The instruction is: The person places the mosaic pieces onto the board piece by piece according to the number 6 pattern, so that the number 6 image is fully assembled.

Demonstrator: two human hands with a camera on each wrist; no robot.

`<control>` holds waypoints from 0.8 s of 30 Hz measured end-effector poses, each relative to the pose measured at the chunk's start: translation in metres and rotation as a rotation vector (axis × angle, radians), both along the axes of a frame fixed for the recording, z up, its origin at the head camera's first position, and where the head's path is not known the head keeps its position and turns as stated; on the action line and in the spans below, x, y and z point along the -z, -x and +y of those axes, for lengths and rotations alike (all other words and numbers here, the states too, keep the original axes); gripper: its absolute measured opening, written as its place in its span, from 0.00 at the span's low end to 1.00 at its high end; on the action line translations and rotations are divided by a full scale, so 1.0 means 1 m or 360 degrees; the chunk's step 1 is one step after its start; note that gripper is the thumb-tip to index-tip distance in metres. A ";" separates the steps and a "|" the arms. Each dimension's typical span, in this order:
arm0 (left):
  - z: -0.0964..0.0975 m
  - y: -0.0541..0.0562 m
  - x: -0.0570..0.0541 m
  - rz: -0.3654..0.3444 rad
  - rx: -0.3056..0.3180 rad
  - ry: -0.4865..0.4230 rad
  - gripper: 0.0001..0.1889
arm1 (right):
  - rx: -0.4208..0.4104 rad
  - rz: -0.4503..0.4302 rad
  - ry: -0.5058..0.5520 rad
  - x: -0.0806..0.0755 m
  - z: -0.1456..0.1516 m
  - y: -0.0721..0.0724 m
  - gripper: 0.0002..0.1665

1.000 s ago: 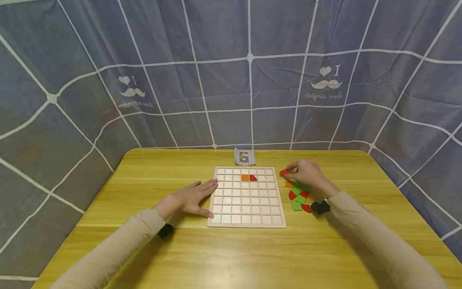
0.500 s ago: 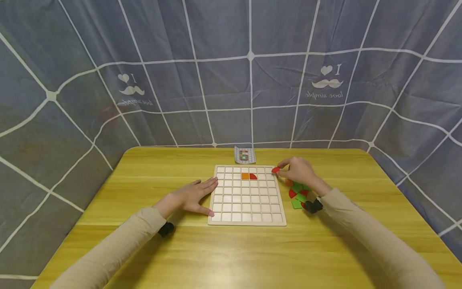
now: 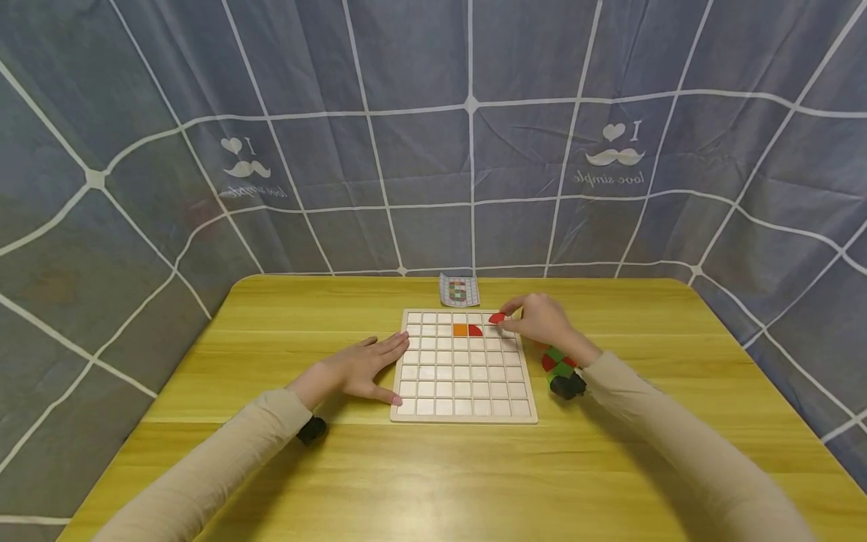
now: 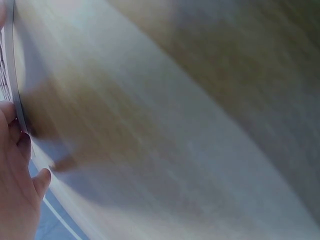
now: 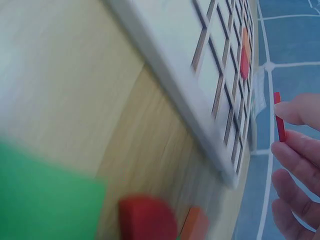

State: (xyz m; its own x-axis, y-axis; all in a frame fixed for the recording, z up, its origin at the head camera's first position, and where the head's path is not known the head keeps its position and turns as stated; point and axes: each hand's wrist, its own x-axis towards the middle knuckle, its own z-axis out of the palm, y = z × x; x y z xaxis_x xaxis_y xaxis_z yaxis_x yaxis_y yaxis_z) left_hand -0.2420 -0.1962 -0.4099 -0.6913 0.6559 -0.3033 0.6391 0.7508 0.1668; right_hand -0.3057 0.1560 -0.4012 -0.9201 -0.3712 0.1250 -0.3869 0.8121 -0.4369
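A pale wooden grid board point(image 3: 462, 373) lies flat on the table. In its second row from the back, an orange square tile point(image 3: 460, 330) sits beside a red quarter-circle tile point(image 3: 475, 330). My right hand point(image 3: 542, 320) pinches another red quarter-circle tile point(image 3: 497, 318) between thumb and finger, held above the board's far right corner. In the right wrist view that red tile point(image 5: 279, 117) shows edge-on. My left hand point(image 3: 366, 369) rests with spread fingers on the board's left edge; in the left wrist view only part of the left hand point(image 4: 20, 175) shows.
Right of the board lies a loose pile of green and red tiles point(image 3: 558, 363), partly hidden by the right wrist camera point(image 3: 567, 386). A small printed pattern card point(image 3: 459, 290) lies behind the board. A grey-blue curtain point(image 3: 420, 150) hangs behind the table.
My right hand has carried the red quarter-circle tile leftward, from beside the pile to above the board's far right corner. The left hand stays on the board's edge.
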 end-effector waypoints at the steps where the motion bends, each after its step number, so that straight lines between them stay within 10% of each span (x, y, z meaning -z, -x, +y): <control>1: 0.000 0.000 0.000 0.0001 -0.0001 -0.0001 0.56 | -0.0004 0.0007 0.0001 0.000 -0.003 0.000 0.18; 24: 0.001 0.001 0.000 -0.0014 -0.0011 -0.0008 0.56 | -0.0112 -0.0063 -0.0011 0.001 -0.061 0.007 0.16</control>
State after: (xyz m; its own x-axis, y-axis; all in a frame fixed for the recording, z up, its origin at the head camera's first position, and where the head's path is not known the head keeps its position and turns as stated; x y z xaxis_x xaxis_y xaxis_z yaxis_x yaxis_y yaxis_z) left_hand -0.2428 -0.1956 -0.4100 -0.6932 0.6526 -0.3061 0.6325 0.7543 0.1759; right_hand -0.3129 0.0949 -0.4024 -0.8958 -0.4359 0.0862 -0.4258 0.7864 -0.4475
